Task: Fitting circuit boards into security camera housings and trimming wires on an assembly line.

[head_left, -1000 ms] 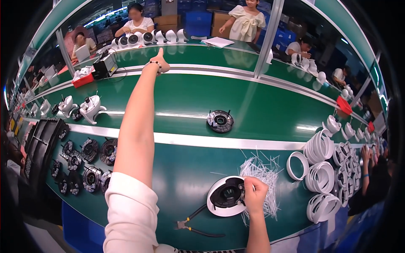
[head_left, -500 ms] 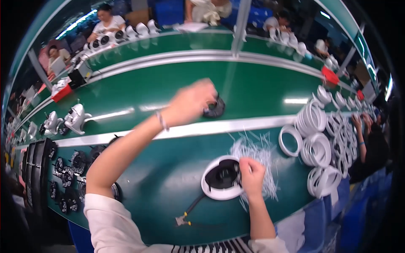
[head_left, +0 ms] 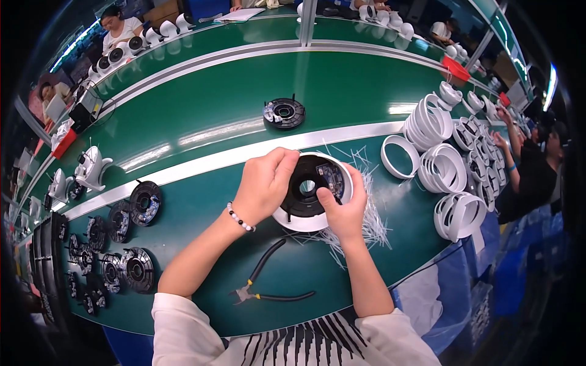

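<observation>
In front of me a white ring-shaped housing (head_left: 303, 224) is tilted, with a round black disc part (head_left: 300, 206) lying inside it. The disc has an open centre and a strip of circuit board on its right side. My left hand (head_left: 267, 182) grips the left edge, fingers hidden behind the wrist side. My right hand (head_left: 347, 210) is wrapped round the right rim, its thumb pressing over the disc. Below them, diagonal cutters (head_left: 245, 294) with black handles lie open on the green table. Another black disc part (head_left: 294, 118) sits alone on the green belt beyond.
Loose white plastic strips (head_left: 371, 227) are heaped behind my right hand. Stacks of white rings (head_left: 448, 165) stand at right. Several black disc parts (head_left: 139, 268) and a black rack (head_left: 44, 262) are at left. A pale metal rail (head_left: 213, 160) separates table from belt. Co-workers sit around.
My left hand has come back from the black disc on the belt, leaving it there, and now grips the housing. My right hand's thumb now lies over the disc inside. The view has shifted.
</observation>
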The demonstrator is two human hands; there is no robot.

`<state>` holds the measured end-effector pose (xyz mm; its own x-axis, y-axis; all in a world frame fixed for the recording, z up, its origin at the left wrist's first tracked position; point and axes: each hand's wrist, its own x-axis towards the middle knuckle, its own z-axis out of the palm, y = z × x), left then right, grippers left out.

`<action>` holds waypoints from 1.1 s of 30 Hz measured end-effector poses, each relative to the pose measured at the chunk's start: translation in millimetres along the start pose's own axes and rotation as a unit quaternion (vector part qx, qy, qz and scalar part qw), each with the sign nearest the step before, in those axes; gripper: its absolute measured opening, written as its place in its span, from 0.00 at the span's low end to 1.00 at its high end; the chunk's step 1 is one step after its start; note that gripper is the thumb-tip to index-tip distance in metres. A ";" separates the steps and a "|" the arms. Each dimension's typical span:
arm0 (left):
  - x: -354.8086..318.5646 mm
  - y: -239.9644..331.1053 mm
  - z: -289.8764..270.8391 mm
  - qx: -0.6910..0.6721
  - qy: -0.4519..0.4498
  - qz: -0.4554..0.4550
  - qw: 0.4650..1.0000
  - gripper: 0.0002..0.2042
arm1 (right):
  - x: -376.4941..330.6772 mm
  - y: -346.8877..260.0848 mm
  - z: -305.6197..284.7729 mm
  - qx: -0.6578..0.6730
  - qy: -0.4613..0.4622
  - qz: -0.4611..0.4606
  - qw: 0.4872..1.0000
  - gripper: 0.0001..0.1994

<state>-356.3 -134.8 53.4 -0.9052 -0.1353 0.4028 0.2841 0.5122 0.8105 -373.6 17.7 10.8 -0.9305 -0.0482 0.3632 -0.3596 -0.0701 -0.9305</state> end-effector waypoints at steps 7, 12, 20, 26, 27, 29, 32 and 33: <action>2.4 -5.4 0.9 -0.041 -0.037 -0.014 0.998 0.18 | 2.0 0.9 -4.9 -0.004 0.003 -0.024 1.000 0.30; 8.1 -17.6 1.8 -0.021 -0.032 -0.047 0.998 0.20 | 2.6 -6.9 -3.7 0.003 -0.016 0.028 0.999 0.33; 16.0 -16.9 6.5 -0.025 -0.032 -0.100 0.994 0.17 | 6.8 -1.3 -8.0 -0.030 -0.016 0.020 0.999 0.38; 45.3 -44.1 4.8 -0.066 -0.034 -0.133 0.988 0.24 | 35.7 -4.3 -48.9 -0.049 -0.072 0.150 0.985 0.34; 55.4 -56.4 -4.8 -0.046 -0.035 -0.153 0.986 0.24 | 46.3 -6.9 -60.9 -0.108 -0.017 0.117 0.987 0.29; 77.3 -97.9 -28.8 0.005 0.001 -0.170 0.985 0.25 | 64.7 7.4 -91.2 -0.313 0.070 -0.035 0.947 0.25; 103.2 -148.8 -66.5 0.100 0.038 -0.233 0.967 0.29 | 79.2 40.1 -126.5 -0.510 0.071 -0.161 0.842 0.19; 108.5 -173.9 -80.2 0.068 0.054 -0.280 0.956 0.29 | 79.8 49.1 -126.7 -0.536 0.044 -0.134 0.832 0.16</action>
<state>-478.6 -306.6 -9.7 -0.8639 -0.5027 -0.0307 -0.2854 0.4384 0.8523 -474.4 136.6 -12.0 -0.7910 -0.0976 0.6040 -0.3677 0.8648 -0.3418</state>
